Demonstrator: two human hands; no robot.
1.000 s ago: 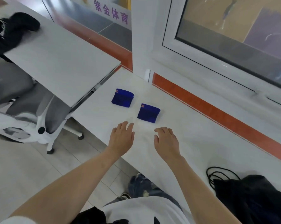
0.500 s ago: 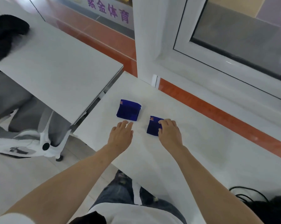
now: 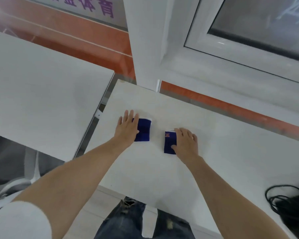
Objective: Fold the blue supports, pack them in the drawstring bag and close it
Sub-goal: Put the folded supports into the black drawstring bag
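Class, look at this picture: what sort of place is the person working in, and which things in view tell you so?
Probably a sports hall's side room or office: a window onto what may be a court, purple signage on glass, and plain white tables.

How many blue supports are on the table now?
2. One blue support lies flat under the left hand; the other blue support lies flat under the right hand. Both are partly covered, and apart from each other.
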